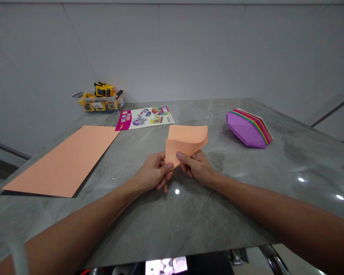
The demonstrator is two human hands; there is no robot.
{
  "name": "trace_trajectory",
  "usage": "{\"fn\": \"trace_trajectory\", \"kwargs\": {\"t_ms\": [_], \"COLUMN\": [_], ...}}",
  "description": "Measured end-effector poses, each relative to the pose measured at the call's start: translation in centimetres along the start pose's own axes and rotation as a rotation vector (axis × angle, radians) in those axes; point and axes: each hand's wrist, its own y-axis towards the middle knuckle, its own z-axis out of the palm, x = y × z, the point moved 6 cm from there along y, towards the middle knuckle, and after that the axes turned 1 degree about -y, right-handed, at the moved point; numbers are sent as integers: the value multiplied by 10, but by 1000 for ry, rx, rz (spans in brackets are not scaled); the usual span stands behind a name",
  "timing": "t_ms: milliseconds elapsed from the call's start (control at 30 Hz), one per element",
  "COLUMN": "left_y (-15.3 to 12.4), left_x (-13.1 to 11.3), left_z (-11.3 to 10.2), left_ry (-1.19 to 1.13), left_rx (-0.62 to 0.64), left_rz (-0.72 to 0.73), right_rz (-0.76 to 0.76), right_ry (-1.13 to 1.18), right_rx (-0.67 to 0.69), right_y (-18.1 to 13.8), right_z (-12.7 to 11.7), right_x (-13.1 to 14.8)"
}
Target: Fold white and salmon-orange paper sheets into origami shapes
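A small sheet of orange paper [186, 139], folded over on itself, is held up above the grey tabletop. Its upper layer bends loosely away on the right side. My left hand [154, 172] pinches the lower left corner between thumb and fingers. With the thumb pressed on the front and the fingers behind, my right hand [197, 166] grips the lower right edge. The fingertips behind the paper are partly hidden.
A large orange sheet [65, 160] lies at the left. Behind it stands a clear box [97, 103] of yellow toy vehicles. A printed booklet [145, 117] lies at the back. A purple folded-paper piece with rainbow layers [245, 130] rests at the right. A lit screen [166, 266] shows below the table's front edge.
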Motion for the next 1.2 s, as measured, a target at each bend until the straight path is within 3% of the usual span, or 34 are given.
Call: {"fn": "trace_trajectory", "kwargs": {"t_ms": [100, 300, 367, 567, 867, 1000, 1200], "left_y": [1, 4, 3, 1, -1, 0, -3], "left_x": [3, 2, 0, 2, 2, 2, 6], "left_z": [-1, -6, -8, -15, -12, -11, -12], "left_ry": [-43, -187, -180, -134, -123, -122, -162], "left_rx": [32, 17, 13, -78, -84, -47, -26], "left_rz": [41, 97, 98, 30, -4, 4, -50], "right_rz": [23, 15, 10, 18, 63, 47, -26], "right_ry": [39, 98, 71, -13, 125, 81, 37], "right_rx": [31, 262, 277, 81, 118, 111, 14], "right_y": [1, -1, -2, 3, 2, 2, -1], "right_z": [1, 14, 14, -3, 1, 0, -9], "right_x": [-2, -3, -4, -7, -3, -4, 1]}}
